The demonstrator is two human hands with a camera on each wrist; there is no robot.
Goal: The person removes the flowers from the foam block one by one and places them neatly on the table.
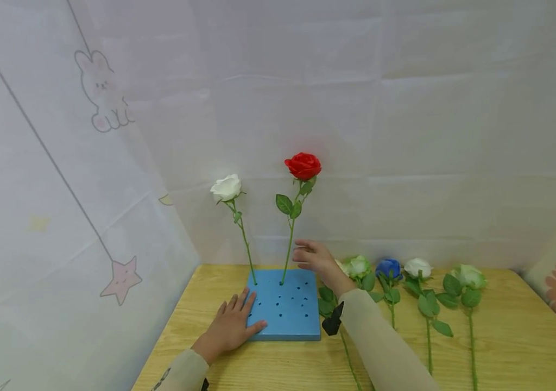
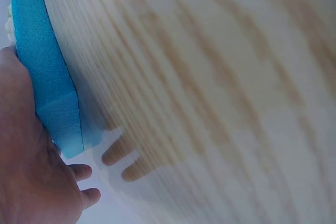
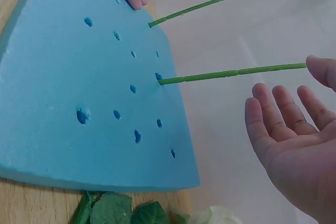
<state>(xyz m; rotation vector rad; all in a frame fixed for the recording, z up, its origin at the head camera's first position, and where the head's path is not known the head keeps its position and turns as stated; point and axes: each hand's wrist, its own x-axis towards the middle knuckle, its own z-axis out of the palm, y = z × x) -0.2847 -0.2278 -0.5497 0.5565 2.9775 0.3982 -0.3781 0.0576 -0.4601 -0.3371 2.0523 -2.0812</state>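
Observation:
A blue foam block dotted with holes lies on the wooden table. My left hand rests on its left side with fingers spread; the left wrist view shows the palm side along the foam edge. A white rose and a red rose stand in holes near the block's back edge, both leaning a little. Just right of the red rose's stem is my right hand, its fingers loosely bent around nothing. In the right wrist view the thumb overlaps that green stem.
On the table to the right lie several more roses, among them a blue rose, a white rose and a pale green rose. A pale cloth wall rises close behind the table's back edge.

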